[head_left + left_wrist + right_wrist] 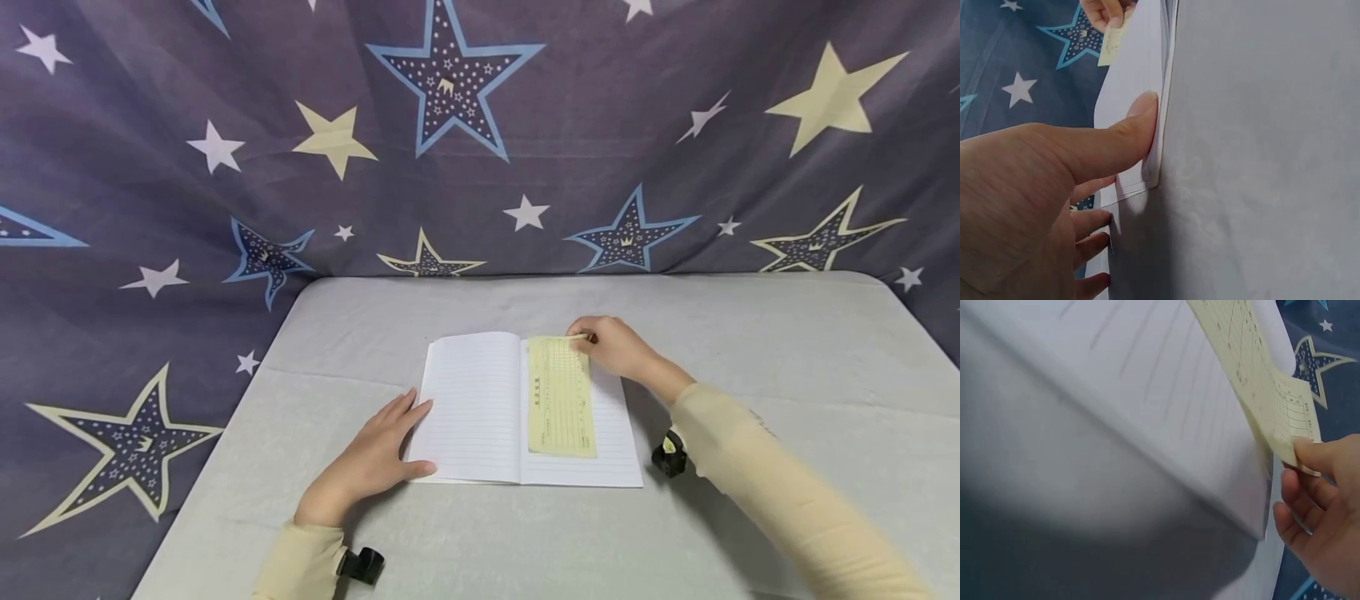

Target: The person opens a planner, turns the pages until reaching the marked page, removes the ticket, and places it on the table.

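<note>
An open notebook point(472, 408) with white ruled pages lies on the grey-covered table. Over its right page is a yellow printed form slip point(558, 408), lengthwise along the page. Thumb and fingers of my right hand point(617, 347) pinch the slip's far end, near the notebook's top edge. In the right wrist view that end of the slip point(1297, 406) bends up off the page. My left hand point(375, 450) rests at the notebook's left edge with fingers spread, and in the left wrist view its thumb point(1129, 134) lies on the lower page corner.
A grey cloth point(787, 400) covers the table. Behind it and at the left hangs a dark curtain point(285, 75) printed with stars. A black wrist camera point(669, 455) sits by the right sleeve, another black device point(363, 565) by the left.
</note>
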`<state>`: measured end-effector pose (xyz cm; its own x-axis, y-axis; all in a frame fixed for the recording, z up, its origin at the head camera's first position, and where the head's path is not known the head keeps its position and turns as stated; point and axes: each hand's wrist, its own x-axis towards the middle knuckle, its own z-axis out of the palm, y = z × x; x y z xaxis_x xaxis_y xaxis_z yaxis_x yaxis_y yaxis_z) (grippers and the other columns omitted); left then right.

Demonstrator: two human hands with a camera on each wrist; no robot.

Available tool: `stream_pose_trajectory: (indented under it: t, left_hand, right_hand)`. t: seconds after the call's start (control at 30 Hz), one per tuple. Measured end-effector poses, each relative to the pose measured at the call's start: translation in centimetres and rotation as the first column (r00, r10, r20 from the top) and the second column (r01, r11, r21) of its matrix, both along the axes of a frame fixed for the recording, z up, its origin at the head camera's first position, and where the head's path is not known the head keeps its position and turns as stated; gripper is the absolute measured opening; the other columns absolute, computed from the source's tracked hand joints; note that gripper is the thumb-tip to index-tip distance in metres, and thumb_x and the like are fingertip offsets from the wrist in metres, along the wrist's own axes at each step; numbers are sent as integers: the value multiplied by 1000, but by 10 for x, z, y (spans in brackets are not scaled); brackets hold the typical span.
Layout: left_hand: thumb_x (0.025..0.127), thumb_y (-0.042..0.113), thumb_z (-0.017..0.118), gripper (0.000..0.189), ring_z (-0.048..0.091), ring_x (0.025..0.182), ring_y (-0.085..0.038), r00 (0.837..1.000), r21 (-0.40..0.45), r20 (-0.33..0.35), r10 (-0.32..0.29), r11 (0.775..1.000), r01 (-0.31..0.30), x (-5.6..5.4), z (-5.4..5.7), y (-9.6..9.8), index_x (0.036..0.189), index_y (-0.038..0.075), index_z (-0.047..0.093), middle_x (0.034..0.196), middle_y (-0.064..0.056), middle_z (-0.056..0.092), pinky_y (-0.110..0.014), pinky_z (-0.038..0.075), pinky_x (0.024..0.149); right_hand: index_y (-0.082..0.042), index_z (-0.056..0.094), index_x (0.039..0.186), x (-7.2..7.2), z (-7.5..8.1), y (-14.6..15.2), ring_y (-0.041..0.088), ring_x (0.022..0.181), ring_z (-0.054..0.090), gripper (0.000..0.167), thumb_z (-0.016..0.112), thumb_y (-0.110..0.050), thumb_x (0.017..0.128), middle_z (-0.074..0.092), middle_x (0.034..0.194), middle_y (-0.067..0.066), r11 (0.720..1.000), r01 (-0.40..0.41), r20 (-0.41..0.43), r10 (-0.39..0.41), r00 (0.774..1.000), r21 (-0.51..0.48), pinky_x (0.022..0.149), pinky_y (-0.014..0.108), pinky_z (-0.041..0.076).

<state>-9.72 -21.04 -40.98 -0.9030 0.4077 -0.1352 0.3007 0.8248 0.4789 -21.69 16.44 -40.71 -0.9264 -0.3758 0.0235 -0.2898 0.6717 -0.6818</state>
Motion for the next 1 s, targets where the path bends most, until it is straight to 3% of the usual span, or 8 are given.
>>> stream_pose_trajectory:
  t: [0.17,0.4,0.53,0.63,0.87,1.0]
  left_hand:
    - [82,38,79,86,21,146,-43,1000,-28,-1,26,999,-26,0,2,1,150,3,41,159,-23,25,-62,24,113]
    - [81,29,82,81,36,136,-40,989,-101,-40,146,984,-149,8,10,17,146,0,45,148,-21,40,-57,39,105]
    - [82,21,82,77,38,129,-40,971,-58,-11,239,969,-239,15,13,27,146,-1,44,140,-21,41,-56,45,96]
    - [81,14,82,75,40,126,-43,955,-2,-3,296,955,-296,20,13,31,144,-4,44,137,-25,42,-56,45,95]
    - [80,6,78,71,45,123,-52,929,79,17,369,926,-369,26,13,40,141,-10,45,135,-34,43,-59,44,98]
    - [81,10,76,71,45,123,-51,913,82,29,406,910,-407,28,12,48,140,-12,44,134,-33,43,-59,45,97]
  right_hand:
    - [1,70,105,-4,3,23,26,85,62,13,62,-6,97,71,97,13,1000,23,-50,-23,998,-8,80,44,52]
    - [6,68,105,-11,3,77,26,84,59,15,62,-4,97,68,93,14,998,41,-77,-38,996,40,82,45,49]
    - [8,67,107,-12,3,110,32,89,61,18,61,-7,98,68,95,19,994,68,-71,-62,996,80,84,50,49]
    - [8,67,109,-12,2,131,34,90,60,20,60,-8,99,68,98,21,988,99,-68,-92,993,114,83,51,48]
    - [6,65,114,-9,-6,159,33,88,57,26,61,-15,100,65,102,21,962,177,-19,-177,984,207,77,51,45]
    - [4,65,118,-8,-8,161,32,87,54,29,63,-16,98,63,100,19,950,194,-27,-194,981,246,76,50,44]
